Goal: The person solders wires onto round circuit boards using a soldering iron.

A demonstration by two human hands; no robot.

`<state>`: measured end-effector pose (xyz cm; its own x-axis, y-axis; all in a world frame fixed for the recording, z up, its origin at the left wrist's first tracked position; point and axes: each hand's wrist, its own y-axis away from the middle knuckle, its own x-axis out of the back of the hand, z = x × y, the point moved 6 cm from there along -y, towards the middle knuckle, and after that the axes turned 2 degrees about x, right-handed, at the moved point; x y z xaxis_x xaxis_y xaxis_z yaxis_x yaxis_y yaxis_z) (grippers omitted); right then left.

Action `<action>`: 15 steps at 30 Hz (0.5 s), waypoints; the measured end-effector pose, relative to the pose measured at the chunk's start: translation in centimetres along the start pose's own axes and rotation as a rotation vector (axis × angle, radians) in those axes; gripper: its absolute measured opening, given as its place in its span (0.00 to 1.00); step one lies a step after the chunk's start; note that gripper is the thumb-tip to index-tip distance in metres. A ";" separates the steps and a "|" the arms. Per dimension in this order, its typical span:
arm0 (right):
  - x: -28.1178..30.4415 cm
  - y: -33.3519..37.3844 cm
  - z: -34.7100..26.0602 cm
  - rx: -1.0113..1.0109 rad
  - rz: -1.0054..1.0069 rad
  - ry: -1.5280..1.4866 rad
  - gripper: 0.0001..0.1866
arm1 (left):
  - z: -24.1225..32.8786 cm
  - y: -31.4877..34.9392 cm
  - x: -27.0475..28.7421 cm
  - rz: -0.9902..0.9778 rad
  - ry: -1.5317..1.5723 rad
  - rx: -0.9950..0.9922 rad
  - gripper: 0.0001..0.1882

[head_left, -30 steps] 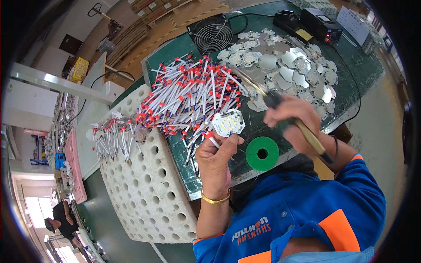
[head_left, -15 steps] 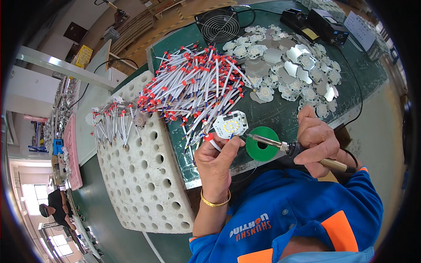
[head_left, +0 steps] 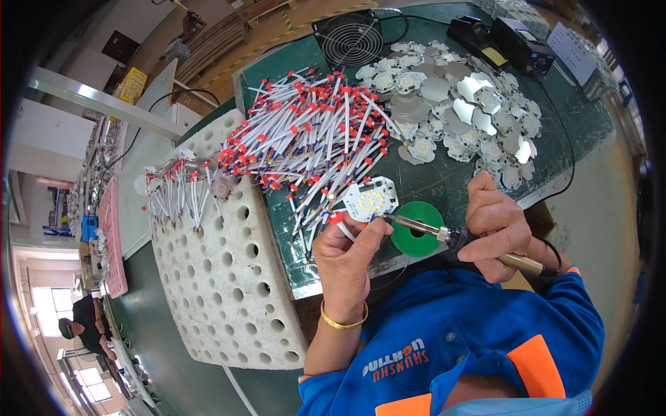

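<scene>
White board [head_left: 371, 200] with yellow dots

circuit board [head_left: 359, 199]: white, flat, corners cut, yellow dots facing up; held in the left hand [head_left: 347, 260]. cable [head_left: 345, 230]: white, red collar, slanting beneath the board's near edge. soldering iron [head_left: 452, 238]: slanted in the right hand [head_left: 501, 232], tip at that edge; contact unconfirmed.

At the far side of your workspace stands a fan [head_left: 352, 45]; beyond it, left, lie pallets [head_left: 214, 50] and a yellow crate [head_left: 132, 86]. Left of you: a pink tray [head_left: 111, 232] and, farther left, a person [head_left: 90, 326].
</scene>
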<state>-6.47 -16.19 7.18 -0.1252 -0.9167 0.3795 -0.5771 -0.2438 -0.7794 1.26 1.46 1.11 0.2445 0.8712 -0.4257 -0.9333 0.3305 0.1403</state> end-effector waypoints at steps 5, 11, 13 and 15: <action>0.0 -0.1 0.1 -0.008 -0.002 -0.003 0.13 | -0.1 -0.2 -0.1 0.005 0.013 0.009 0.04; 0.2 0.0 0.1 -0.017 0.000 -0.020 0.12 | -0.3 -0.3 -0.4 0.029 0.024 0.011 0.04; 0.2 0.0 0.2 0.004 0.013 -0.012 0.13 | -0.3 -0.3 -0.4 0.033 0.023 0.013 0.04; 0.3 -0.1 0.2 0.024 0.026 -0.002 0.14 | -0.3 -0.3 -0.6 0.019 0.033 0.012 0.04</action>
<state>-6.34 -16.48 7.25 -0.1380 -0.9234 0.3583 -0.5543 -0.2278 -0.8006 1.31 0.75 1.04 0.2180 0.8650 -0.4520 -0.9343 0.3188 0.1595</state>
